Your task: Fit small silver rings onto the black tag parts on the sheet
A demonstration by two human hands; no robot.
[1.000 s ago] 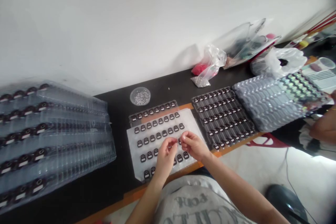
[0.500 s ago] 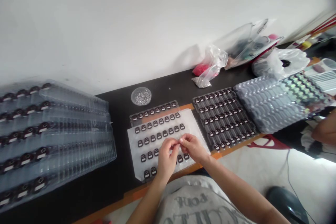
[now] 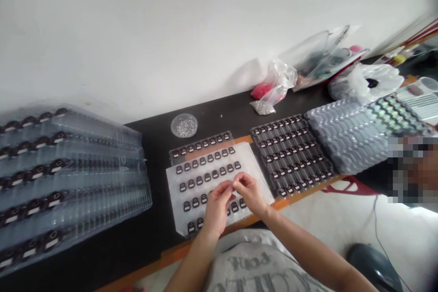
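My left hand (image 3: 219, 203) and my right hand (image 3: 249, 193) meet above a white sheet (image 3: 215, 194), fingertips pinched together. Whatever lies between the fingertips is too small to make out. Rows of small dark pieces (image 3: 207, 176), each with a pale label patch and a ring mark, cover the sheet; some in the lower rows are hidden behind my hands. Under the sheet's far edge a clear tray (image 3: 201, 149) shows one more row of the same pieces. Beyond it stands a round clear dish (image 3: 184, 126) of tiny silvery metal bits.
Stacked clear trays (image 3: 109, 169) with dark pieces fill the left. A filled tray (image 3: 294, 155) lies at right, beside stacked empty-looking trays (image 3: 352, 141). Plastic bags (image 3: 278, 82) with red and silvery contents stand near the wall. Another person is at the right edge, blurred out.
My left hand has turned and shifted slightly, its fingers now more closed. My right hand moved a little left; both stay pinched together. The trays and dish have not moved.
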